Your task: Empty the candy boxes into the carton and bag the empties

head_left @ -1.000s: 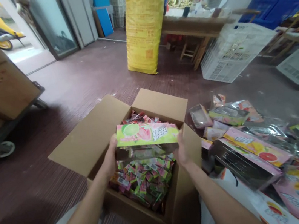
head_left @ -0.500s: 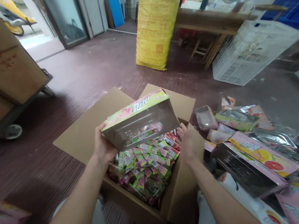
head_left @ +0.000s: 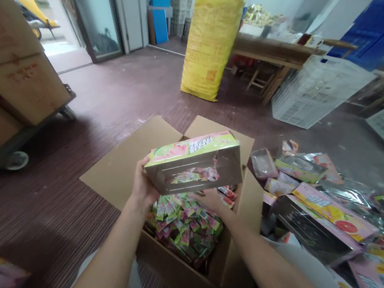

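My left hand (head_left: pixel 143 186) grips the left end of a printed packaging box (head_left: pixel 192 148), pink and green with a dark, see-through side facing me. Some small packets show through that side. The box is held level above an open cardboard carton (head_left: pixel 174 260). Inside the carton lies a heap of small green and pink sachets (head_left: pixel 186 223). My right hand (head_left: pixel 211 201) reaches in under the box, just over the sachets; its fingers are mostly hidden and I cannot tell what they touch.
Emptied printed boxes and plastic trays (head_left: pixel 331 209) are piled on the floor at right. A yellow sack (head_left: pixel 214 42) stands ahead, near a wooden table (head_left: pixel 268 50) and white crates (head_left: pixel 318 86). Large cartons (head_left: pixel 21 89) sit on a trolley at left. Another printed box (head_left: pixel 1 279) lies lower left.
The printed box has come down and levelled out, turning its see-through side toward me. My right hand has left the box's right end and moved left beneath it.
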Available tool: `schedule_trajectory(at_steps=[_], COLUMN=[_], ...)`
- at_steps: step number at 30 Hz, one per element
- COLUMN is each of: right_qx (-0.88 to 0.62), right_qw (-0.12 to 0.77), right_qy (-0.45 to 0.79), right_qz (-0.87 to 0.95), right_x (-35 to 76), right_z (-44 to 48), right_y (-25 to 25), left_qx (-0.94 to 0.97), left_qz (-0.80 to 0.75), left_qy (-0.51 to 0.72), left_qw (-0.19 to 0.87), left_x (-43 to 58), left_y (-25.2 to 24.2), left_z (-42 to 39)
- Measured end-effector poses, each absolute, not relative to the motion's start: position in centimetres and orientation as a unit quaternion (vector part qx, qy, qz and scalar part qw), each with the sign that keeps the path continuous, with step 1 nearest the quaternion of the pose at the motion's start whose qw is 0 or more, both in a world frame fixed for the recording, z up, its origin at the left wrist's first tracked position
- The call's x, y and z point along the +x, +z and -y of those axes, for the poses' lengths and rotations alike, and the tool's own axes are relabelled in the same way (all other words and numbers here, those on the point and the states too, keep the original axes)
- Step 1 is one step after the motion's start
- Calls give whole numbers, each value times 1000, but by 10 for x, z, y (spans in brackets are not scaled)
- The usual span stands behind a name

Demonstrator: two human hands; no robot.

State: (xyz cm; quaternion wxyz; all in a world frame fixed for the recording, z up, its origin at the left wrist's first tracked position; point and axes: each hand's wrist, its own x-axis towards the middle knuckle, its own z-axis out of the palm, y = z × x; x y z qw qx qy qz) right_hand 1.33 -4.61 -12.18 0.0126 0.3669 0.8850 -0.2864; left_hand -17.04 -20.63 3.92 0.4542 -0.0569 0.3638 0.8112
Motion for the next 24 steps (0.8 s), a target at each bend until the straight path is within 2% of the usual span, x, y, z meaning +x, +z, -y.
schedule_trajectory(at_steps=[6,11,13,15,17,19,21,22,24], right_qx=[294,280,279,301,314,290,297,319,381], right_qw=[190,261,241,136,-49,-241,-383,-426,-456], right_qy=[-232,-284,-339,-468,-631,-725,-740,-736,-725], right_qz=[-908,-879,-865,-820,-707,-576,-467,-419,-348], right_x=[43,65,66,63,57,47,38,36,42], right_z=[122,149,143,134,128,127,130,130,124], right_y=[-141,-123,-101,-74,-47,-23,-4,3,17], left_qx=[-66,-90,-115,-137,-123,-89,-57,-46,4], left_qz=[-344,-356,-385,-416,-444,-466,-464,-458,-450], left_qy=[850,810,786,750,713,677,633,600,533], left_qw=[393,456,470,496,528,563,617,654,717], left_x=[-175,-170,-166,-160,-149,-132,-114,-105,-94], left_y=[41,53,59,62,60,55,50,48,42], left_z=[206,207,209,209,207,206,206,207,208])
